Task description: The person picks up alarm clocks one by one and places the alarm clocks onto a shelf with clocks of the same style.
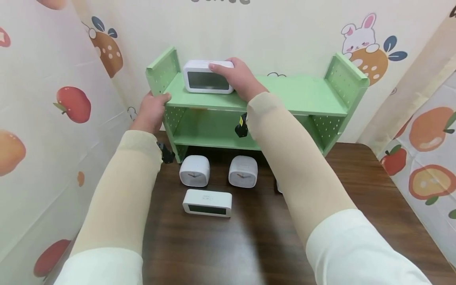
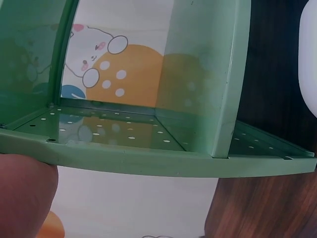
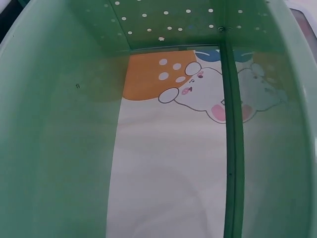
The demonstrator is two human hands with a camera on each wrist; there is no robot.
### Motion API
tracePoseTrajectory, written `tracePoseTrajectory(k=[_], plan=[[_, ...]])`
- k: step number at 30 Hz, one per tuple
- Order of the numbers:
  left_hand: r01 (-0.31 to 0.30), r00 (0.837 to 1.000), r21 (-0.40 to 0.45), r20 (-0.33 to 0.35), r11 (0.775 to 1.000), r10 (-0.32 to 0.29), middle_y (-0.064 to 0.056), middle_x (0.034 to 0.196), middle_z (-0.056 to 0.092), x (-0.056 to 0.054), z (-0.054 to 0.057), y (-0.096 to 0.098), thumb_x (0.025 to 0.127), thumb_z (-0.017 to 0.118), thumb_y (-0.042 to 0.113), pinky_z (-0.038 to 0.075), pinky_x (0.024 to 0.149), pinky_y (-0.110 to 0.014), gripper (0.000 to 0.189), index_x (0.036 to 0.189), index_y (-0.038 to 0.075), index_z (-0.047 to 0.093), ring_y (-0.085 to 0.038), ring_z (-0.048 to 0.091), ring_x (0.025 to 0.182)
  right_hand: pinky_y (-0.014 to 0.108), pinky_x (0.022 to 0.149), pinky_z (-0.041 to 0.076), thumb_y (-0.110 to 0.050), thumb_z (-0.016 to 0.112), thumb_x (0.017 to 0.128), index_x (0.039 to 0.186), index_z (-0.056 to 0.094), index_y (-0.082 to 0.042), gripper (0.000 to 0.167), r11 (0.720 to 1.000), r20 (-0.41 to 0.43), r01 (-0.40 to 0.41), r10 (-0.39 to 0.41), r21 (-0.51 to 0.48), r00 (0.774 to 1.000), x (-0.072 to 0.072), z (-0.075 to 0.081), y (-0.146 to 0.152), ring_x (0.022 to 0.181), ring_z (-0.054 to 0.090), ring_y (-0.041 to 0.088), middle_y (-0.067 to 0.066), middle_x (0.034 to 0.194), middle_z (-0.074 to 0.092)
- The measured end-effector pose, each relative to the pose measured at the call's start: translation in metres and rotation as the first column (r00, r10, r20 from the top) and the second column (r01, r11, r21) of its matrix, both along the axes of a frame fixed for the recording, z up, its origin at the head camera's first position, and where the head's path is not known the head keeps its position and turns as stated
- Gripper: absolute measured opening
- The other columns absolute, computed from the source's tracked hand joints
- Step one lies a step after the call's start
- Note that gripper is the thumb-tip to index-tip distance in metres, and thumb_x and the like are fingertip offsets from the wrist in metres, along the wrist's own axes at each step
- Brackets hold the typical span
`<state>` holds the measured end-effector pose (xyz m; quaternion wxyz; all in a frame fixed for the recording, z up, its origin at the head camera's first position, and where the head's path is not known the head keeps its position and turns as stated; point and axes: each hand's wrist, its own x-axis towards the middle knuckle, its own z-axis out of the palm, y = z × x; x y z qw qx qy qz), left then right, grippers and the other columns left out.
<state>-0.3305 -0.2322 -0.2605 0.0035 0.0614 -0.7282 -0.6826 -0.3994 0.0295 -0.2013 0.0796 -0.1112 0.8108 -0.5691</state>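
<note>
In the head view, my right hand [image 1: 243,79] grips a white digital clock [image 1: 208,81] by its right end, the thumb over the front top edge. The clock stands upright at the left end of the top board of a green metal shelf [image 1: 303,95], its dark screen facing me. My left hand [image 1: 150,112] holds the shelf's left side panel, thumb on the front edge and fingers mostly hidden behind. Part of that hand shows at the lower left of the left wrist view. Through the right wrist view I see the shelf's lower tier and a corner of the clock [image 3: 300,15].
Two rounded white analog clocks [image 1: 194,171] [image 1: 243,171] stand on the dark wood table [image 1: 213,249] before the shelf. A long white digital clock [image 1: 208,203] lies nearer. Another white object [image 1: 279,187] is mostly hidden by my right sleeve. Fruit-print curtains surround the table.
</note>
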Motion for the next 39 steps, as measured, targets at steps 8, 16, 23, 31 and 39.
tracePoseTrajectory(k=[8,16,23,31,39], plan=[[0.000,1.000,-0.017,-0.027,1.000,-0.001,0.000,0.161,0.036,-0.001,-0.003,-0.004,0.111,0.043,0.033,0.023,0.123,-0.043,0.054,0.162,0.023,0.029,-0.017,0.035,0.144,0.030,0.090,0.047,-0.054,0.075,0.091,0.136,0.049,-0.017,0.063,1.000,-0.009,0.019,-0.019,0.000,1.000,0.002,-0.003,-0.005,0.114,0.052,0.016,0.000,0.129,0.056],[-0.014,1.000,-0.023,-0.010,1.000,0.014,0.002,0.161,0.034,0.003,-0.004,-0.012,0.110,0.043,0.034,0.021,0.123,-0.044,0.056,0.163,0.026,0.027,-0.017,0.033,0.146,0.029,0.091,0.047,-0.052,0.075,0.091,0.137,0.047,-0.018,0.064,1.000,-0.008,0.015,-0.015,-0.016,1.000,0.009,-0.003,-0.013,0.117,0.053,0.016,0.000,0.130,0.056],[-0.017,1.000,-0.034,0.002,0.999,0.017,0.002,0.161,0.035,0.004,0.001,-0.006,0.110,0.044,0.035,0.023,0.123,-0.045,0.056,0.163,0.027,0.028,-0.017,0.033,0.145,0.030,0.098,0.043,-0.063,0.072,0.089,0.138,0.049,-0.020,0.070,0.997,-0.015,0.081,-0.081,0.006,0.997,0.017,0.004,-0.003,0.119,0.051,0.015,-0.002,0.131,0.054],[0.007,1.000,-0.038,0.025,0.999,-0.006,0.004,0.162,0.034,0.002,0.001,-0.002,0.110,0.042,0.037,0.023,0.122,-0.048,0.056,0.163,0.032,0.025,-0.017,0.032,0.145,0.031,0.109,0.036,-0.066,0.071,0.088,0.139,0.049,-0.021,0.072,0.989,0.023,0.130,-0.132,0.070,0.991,0.024,0.016,0.019,0.127,0.050,0.017,-0.004,0.136,0.052],[0.005,1.000,-0.033,0.006,0.999,-0.005,0.003,0.160,0.035,0.003,-0.001,-0.002,0.110,0.042,0.035,0.024,0.122,-0.047,0.055,0.163,0.030,0.026,-0.017,0.035,0.144,0.030,0.111,0.037,-0.055,0.076,0.089,0.141,0.048,-0.018,0.069,0.994,-0.049,0.104,-0.103,0.017,0.994,0.041,0.037,0.038,0.128,0.051,0.018,-0.002,0.137,0.052]])
